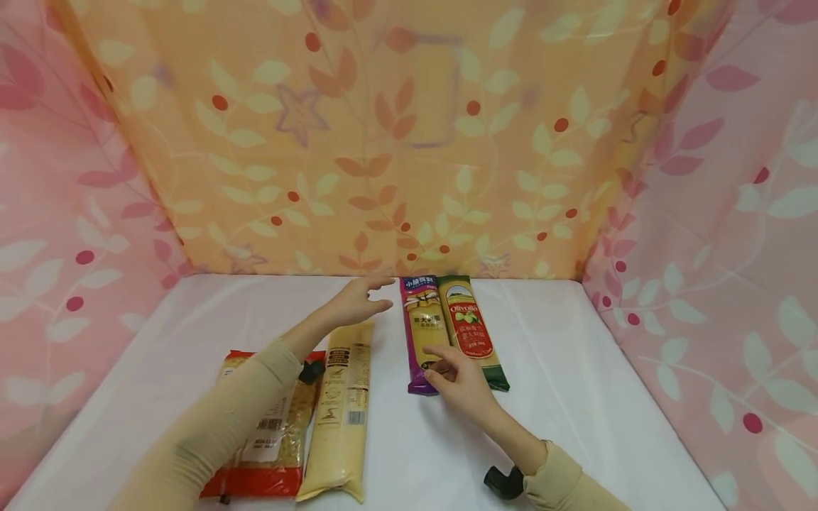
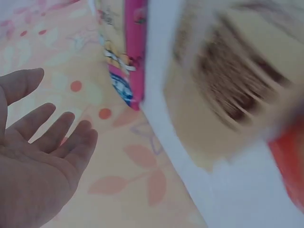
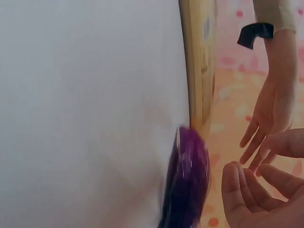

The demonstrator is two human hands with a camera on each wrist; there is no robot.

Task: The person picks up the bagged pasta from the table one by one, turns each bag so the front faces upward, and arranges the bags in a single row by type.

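Observation:
A purple-edged pasta packet [image 1: 424,326] lies at the back middle of the white table, beside a green pasta packet with a red label [image 1: 469,323]. My left hand [image 1: 358,301] is spread just left of the purple packet's far end, holding nothing. In the left wrist view, the fingers [image 2: 66,126] are apart from the packet. My right hand [image 1: 463,387] hovers over the purple packet's near end, with its fingers loosely bent. In the right wrist view, nothing shows between thumb and fingers, and the packet's purple end [image 3: 187,175] is beside them.
A cream-coloured noodle packet [image 1: 339,419] lies on the left, next to a red-and-clear packet [image 1: 275,426] partly covered by my left sleeve. The white tabletop [image 1: 562,369] is bounded by a patterned orange cloth [image 1: 383,142] behind and pink cloth [image 1: 722,248] at the sides.

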